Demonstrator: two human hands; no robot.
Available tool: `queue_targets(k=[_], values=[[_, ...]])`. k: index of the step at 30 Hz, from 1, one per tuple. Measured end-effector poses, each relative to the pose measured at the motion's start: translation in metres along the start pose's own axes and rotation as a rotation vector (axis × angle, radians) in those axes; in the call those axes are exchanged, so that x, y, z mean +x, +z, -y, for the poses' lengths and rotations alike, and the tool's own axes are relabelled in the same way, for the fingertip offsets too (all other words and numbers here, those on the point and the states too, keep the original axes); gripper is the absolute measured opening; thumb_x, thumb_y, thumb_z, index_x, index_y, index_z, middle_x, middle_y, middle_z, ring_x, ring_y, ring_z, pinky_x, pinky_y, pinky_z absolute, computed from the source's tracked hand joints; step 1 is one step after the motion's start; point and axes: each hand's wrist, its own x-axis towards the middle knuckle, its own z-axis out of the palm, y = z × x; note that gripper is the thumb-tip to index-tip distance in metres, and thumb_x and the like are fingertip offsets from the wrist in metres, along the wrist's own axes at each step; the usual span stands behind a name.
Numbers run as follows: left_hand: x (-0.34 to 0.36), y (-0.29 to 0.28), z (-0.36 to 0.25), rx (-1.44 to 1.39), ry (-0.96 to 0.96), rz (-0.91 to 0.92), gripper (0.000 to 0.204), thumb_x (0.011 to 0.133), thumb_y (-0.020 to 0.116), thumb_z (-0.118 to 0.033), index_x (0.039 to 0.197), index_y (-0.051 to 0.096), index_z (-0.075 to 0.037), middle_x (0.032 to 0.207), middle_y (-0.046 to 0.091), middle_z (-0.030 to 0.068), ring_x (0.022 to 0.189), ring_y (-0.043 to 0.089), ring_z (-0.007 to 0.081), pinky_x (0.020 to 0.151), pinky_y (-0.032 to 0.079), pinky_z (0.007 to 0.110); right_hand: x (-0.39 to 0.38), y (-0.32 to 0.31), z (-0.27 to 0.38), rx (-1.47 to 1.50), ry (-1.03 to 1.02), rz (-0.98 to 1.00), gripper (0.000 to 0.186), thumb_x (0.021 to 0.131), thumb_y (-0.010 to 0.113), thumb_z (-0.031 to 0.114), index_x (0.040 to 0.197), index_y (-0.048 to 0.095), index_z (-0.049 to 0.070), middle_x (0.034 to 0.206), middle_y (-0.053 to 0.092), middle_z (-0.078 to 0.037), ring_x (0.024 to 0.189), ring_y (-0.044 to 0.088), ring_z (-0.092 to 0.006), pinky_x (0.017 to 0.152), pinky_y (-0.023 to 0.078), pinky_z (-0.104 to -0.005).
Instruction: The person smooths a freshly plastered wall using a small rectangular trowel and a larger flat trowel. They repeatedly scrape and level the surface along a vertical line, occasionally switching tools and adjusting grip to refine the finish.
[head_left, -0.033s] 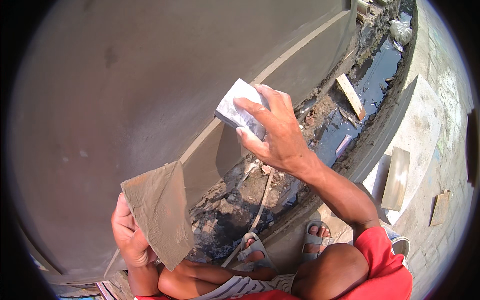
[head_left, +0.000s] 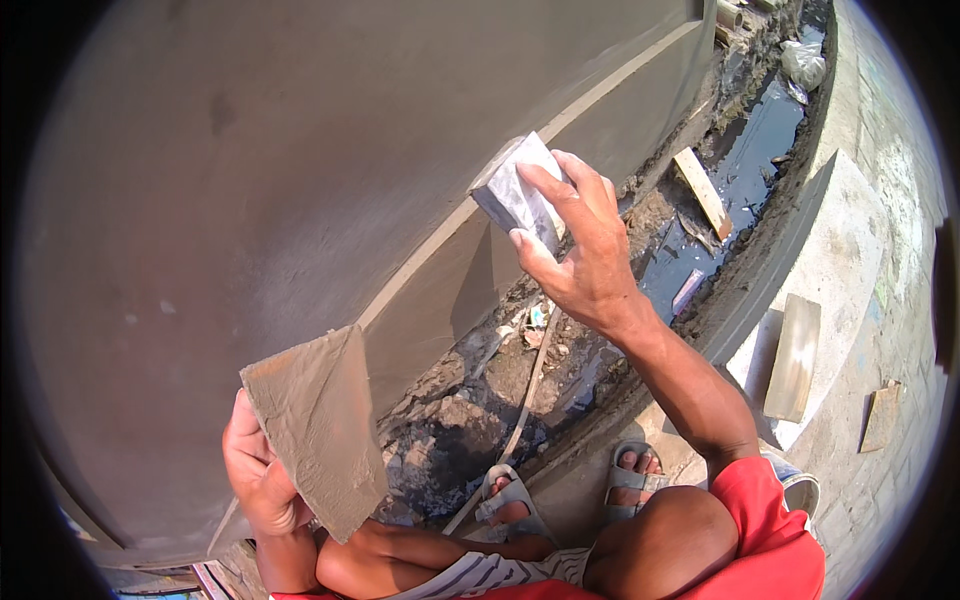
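My right hand (head_left: 585, 235) grips a white-grey rectangular block (head_left: 522, 185), fingers on its far side and top, thumb on its near edge. The block is at the pale ledge strip (head_left: 430, 250) low on the grey plastered wall (head_left: 250, 180); whether it touches cannot be made out. In my left hand (head_left: 265, 465) is a flat, four-sided board (head_left: 318, 425) thinly smeared with wet grey-brown mortar, tilted close to the wall. My left fingers curl behind the board and are partly hidden by it.
Below the wall runs a rubble-strewn ditch (head_left: 460, 420) with dark water (head_left: 760, 130), crossed by a thin stick (head_left: 530, 395). A wood piece (head_left: 703, 193) lies in it. To the right, on a concrete slab (head_left: 850, 220), rests a short board (head_left: 793, 357). A bucket (head_left: 803, 490) stands behind my right knee.
My right hand has moved up and to the right along the ledge strip, carrying the block, which is now turned slightly. My left hand and the mortar-smeared board have hardly moved.
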Motion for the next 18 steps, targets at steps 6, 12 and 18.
queue_targets(k=[6,12,18], values=[[0.000,-0.005,0.004,0.020,-0.030,-0.027,0.072,0.073,0.083,-0.025,0.127,0.046,0.006,0.117,0.062,0.0148,0.100,0.063,0.0181,0.086,0.052,0.031,-0.003,0.009,-0.066,0.242,0.280,-0.264,0.064,0.077,0.072,0.010,0.136,0.047,0.006,0.126,0.051,-0.018,0.111,0.056,-0.0311,0.094,0.047,-0.0407],[-0.005,-0.016,0.003,0.038,-0.028,-0.047,0.073,0.074,0.083,-0.025,0.127,0.046,0.006,0.117,0.062,0.0146,0.100,0.064,0.0184,0.086,0.052,0.031,-0.010,0.044,-0.081,-0.060,0.119,-0.245,0.065,0.076,0.075,0.013,0.135,0.047,0.010,0.132,0.041,-0.025,0.123,0.041,-0.0394,0.102,0.037,-0.0487],[-0.004,-0.013,0.004,-0.003,-0.028,-0.043,0.072,0.074,0.083,-0.023,0.128,0.045,0.007,0.117,0.061,0.0161,0.101,0.064,0.0194,0.087,0.052,0.031,-0.060,0.044,-0.083,-0.039,0.222,-0.062,0.065,0.076,0.075,0.012,0.134,0.047,0.007,0.129,0.043,-0.023,0.120,0.044,-0.0382,0.099,0.039,-0.0484]])
